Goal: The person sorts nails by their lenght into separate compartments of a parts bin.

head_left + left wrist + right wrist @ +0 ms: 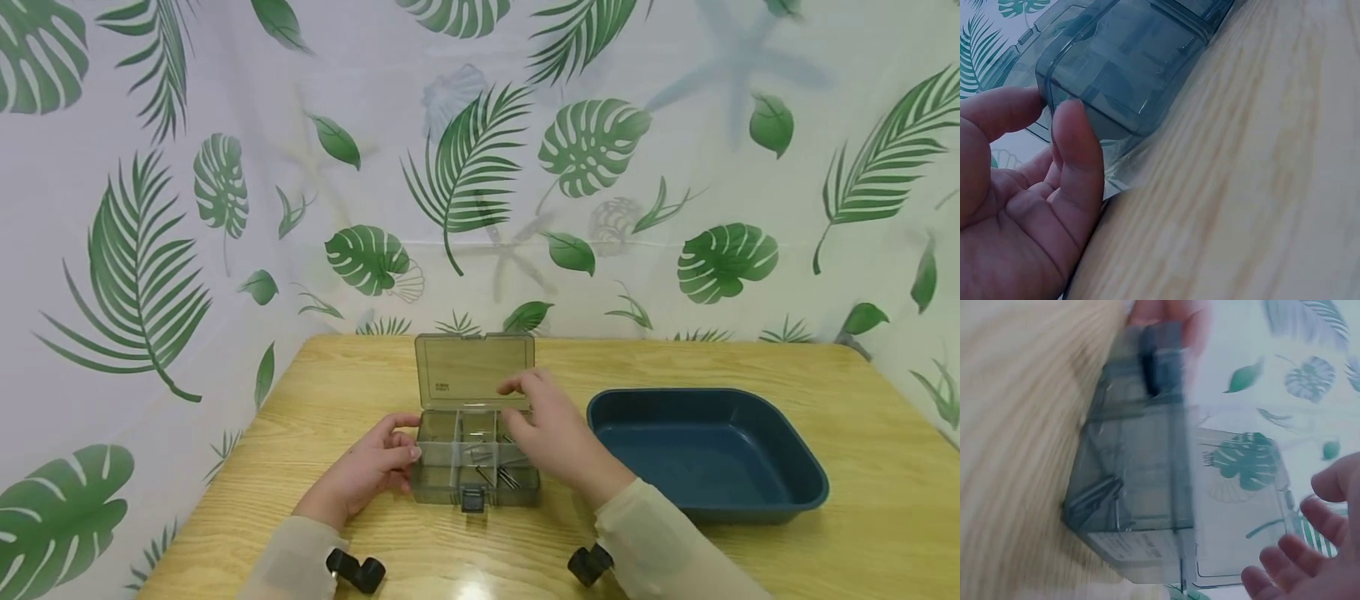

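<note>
A smoky see-through plastic compartment box [438,483] stands on the table with its hinged lid [472,367] raised at the back. Thin dark metal pieces [508,478], like nails or screws, lie in its right-hand compartments; their exact kind is too small to tell. My left hand [367,462] grips the box's left end, with the thumb and index finger at its corner in the left wrist view. Above the box's right side, my right hand [558,429] is raised with fingers spread and nothing in them. In the right wrist view those fingers [1300,556] are apart from the lid.
A dark blue plastic basin [813,492] stands on the wooden table [300,417], right of the box. A white leaf-print cloth [480,167] hangs behind the table and at its sides. Black wrist mounts [358,572] sit on both sleeves.
</note>
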A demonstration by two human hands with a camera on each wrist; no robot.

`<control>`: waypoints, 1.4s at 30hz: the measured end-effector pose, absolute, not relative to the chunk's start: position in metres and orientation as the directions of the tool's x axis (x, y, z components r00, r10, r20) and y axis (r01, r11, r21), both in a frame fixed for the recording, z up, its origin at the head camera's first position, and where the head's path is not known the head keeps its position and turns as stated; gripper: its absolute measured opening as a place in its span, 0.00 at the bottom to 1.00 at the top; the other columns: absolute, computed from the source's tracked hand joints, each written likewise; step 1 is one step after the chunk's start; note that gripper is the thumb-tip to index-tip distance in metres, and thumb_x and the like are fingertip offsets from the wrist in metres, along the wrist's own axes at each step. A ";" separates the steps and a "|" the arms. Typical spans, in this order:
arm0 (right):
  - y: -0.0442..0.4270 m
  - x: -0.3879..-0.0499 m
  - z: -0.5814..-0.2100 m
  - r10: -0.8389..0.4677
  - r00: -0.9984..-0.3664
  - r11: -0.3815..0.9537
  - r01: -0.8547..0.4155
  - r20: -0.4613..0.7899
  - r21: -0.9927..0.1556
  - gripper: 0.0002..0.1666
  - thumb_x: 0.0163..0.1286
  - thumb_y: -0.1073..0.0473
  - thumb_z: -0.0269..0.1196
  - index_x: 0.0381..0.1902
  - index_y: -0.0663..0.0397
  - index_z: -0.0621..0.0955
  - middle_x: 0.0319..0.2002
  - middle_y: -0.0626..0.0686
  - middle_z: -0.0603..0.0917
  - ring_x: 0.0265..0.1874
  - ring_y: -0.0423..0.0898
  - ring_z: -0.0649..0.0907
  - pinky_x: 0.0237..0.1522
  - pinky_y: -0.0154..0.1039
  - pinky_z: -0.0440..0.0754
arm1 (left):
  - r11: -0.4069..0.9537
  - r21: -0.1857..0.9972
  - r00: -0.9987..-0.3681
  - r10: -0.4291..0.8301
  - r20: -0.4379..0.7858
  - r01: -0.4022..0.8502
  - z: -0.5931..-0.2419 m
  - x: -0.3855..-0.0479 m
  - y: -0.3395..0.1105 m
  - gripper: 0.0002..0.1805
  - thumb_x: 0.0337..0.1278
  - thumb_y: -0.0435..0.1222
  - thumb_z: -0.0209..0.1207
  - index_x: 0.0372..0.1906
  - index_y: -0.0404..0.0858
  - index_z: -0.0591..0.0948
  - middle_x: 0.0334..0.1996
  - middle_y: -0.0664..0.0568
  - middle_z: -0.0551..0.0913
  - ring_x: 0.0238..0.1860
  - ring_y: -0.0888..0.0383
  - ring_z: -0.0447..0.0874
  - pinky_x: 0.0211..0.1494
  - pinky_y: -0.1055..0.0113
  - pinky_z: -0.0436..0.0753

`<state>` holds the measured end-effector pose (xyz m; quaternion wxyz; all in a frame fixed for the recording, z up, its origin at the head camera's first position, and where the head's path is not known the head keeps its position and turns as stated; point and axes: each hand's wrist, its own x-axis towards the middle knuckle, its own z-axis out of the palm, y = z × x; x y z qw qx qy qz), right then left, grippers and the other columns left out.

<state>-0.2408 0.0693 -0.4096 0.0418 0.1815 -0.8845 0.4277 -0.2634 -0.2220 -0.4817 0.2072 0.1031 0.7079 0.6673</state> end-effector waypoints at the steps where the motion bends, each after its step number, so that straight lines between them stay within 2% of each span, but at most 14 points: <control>1: 0.073 -0.238 -0.408 -0.257 -0.943 0.532 -0.319 0.210 -0.784 0.19 0.77 0.57 0.57 0.63 0.52 0.75 0.64 0.51 0.70 0.64 0.55 0.73 0.59 0.56 0.76 | 0.089 0.988 -0.897 0.415 -0.151 -0.125 -0.481 -0.263 -0.222 0.30 0.73 0.32 0.57 0.73 0.37 0.60 0.40 0.48 0.72 0.31 0.56 0.71 0.34 0.61 0.82; 5: 0.086 -0.230 -0.406 -0.191 -0.974 0.412 -0.190 0.119 -0.891 0.28 0.79 0.55 0.56 0.73 0.50 0.67 0.73 0.54 0.64 0.70 0.60 0.68 0.62 0.61 0.73 | 0.092 0.992 -0.918 0.379 -0.115 -0.086 -0.478 -0.264 -0.222 0.29 0.73 0.31 0.56 0.73 0.34 0.61 0.46 0.44 0.71 0.35 0.55 0.73 0.36 0.62 0.80; 8: 0.094 -0.227 -0.408 -0.174 -0.982 0.373 -0.131 0.070 -0.919 0.32 0.79 0.54 0.56 0.77 0.46 0.62 0.76 0.54 0.60 0.74 0.57 0.63 0.66 0.62 0.69 | 0.085 0.993 -0.940 0.324 -0.107 -0.084 -0.474 -0.263 -0.221 0.28 0.75 0.35 0.55 0.74 0.35 0.62 0.55 0.40 0.72 0.43 0.52 0.75 0.42 0.60 0.80; 12: 0.101 -0.227 -0.411 -0.184 -0.982 0.332 -0.107 0.047 -0.937 0.38 0.79 0.52 0.56 0.80 0.41 0.55 0.79 0.53 0.55 0.77 0.54 0.57 0.70 0.64 0.61 | 0.071 0.994 -0.960 0.263 -0.097 -0.081 -0.467 -0.260 -0.219 0.30 0.80 0.49 0.47 0.76 0.40 0.62 0.69 0.41 0.67 0.61 0.45 0.72 0.59 0.51 0.78; 16: 0.105 -0.234 -0.412 -0.227 -0.974 0.303 -0.094 0.025 -0.948 0.42 0.79 0.50 0.56 0.82 0.37 0.49 0.79 0.52 0.52 0.77 0.55 0.56 0.70 0.64 0.60 | 0.024 0.998 -0.961 0.270 -0.066 -0.062 -0.456 -0.259 -0.218 0.40 0.75 0.65 0.37 0.78 0.44 0.60 0.75 0.43 0.61 0.73 0.43 0.62 0.71 0.43 0.66; 19: 0.109 -0.242 -0.411 -0.266 -0.964 0.274 -0.076 0.001 -0.959 0.44 0.79 0.51 0.56 0.83 0.38 0.46 0.80 0.54 0.51 0.76 0.58 0.58 0.68 0.63 0.65 | 0.052 0.998 -0.958 0.283 -0.049 -0.036 -0.445 -0.263 -0.218 0.46 0.69 0.71 0.31 0.79 0.45 0.59 0.76 0.44 0.61 0.74 0.44 0.60 0.72 0.43 0.64; 25: 0.111 -0.254 -0.405 -0.308 -0.948 0.281 -0.013 -0.077 -0.960 0.45 0.80 0.51 0.55 0.83 0.40 0.44 0.79 0.58 0.53 0.70 0.62 0.69 0.63 0.59 0.74 | 0.213 0.977 -0.956 0.289 -0.042 0.021 -0.424 -0.280 -0.215 0.50 0.68 0.72 0.27 0.80 0.42 0.57 0.72 0.41 0.66 0.70 0.44 0.65 0.68 0.45 0.70; 28: 0.109 -0.262 -0.404 -0.314 -0.945 0.301 -0.011 -0.088 -0.954 0.45 0.79 0.52 0.55 0.83 0.42 0.45 0.78 0.60 0.56 0.66 0.62 0.73 0.60 0.58 0.77 | 0.256 0.966 -0.952 0.301 -0.053 0.028 -0.416 -0.287 -0.212 0.49 0.70 0.71 0.28 0.80 0.40 0.56 0.69 0.39 0.67 0.68 0.41 0.66 0.66 0.46 0.72; 34: 0.105 -0.269 -0.407 -0.332 -0.941 0.294 -0.035 -0.067 -0.955 0.45 0.78 0.54 0.55 0.83 0.45 0.45 0.76 0.63 0.58 0.65 0.61 0.74 0.56 0.55 0.80 | 0.284 0.959 -0.949 0.305 -0.074 0.016 -0.410 -0.292 -0.207 0.45 0.75 0.65 0.29 0.79 0.34 0.57 0.64 0.35 0.68 0.64 0.39 0.68 0.64 0.46 0.74; 38: 0.107 -0.265 -0.407 -0.314 -0.946 0.298 -0.021 -0.077 -0.954 0.42 0.79 0.52 0.55 0.83 0.42 0.49 0.76 0.61 0.60 0.64 0.60 0.75 0.57 0.54 0.80 | 0.274 0.961 -0.946 0.320 -0.048 0.043 -0.411 -0.289 -0.207 0.42 0.78 0.62 0.28 0.78 0.34 0.58 0.63 0.34 0.68 0.63 0.37 0.67 0.63 0.47 0.75; 42: 0.112 -0.256 -0.407 -0.328 -0.943 0.300 -0.039 -0.065 -0.953 0.36 0.83 0.45 0.49 0.82 0.42 0.53 0.76 0.59 0.59 0.68 0.60 0.71 0.61 0.57 0.76 | 0.255 0.963 -0.938 0.346 -0.010 0.084 -0.414 -0.279 -0.210 0.39 0.80 0.59 0.28 0.77 0.34 0.58 0.66 0.35 0.66 0.66 0.38 0.67 0.65 0.47 0.74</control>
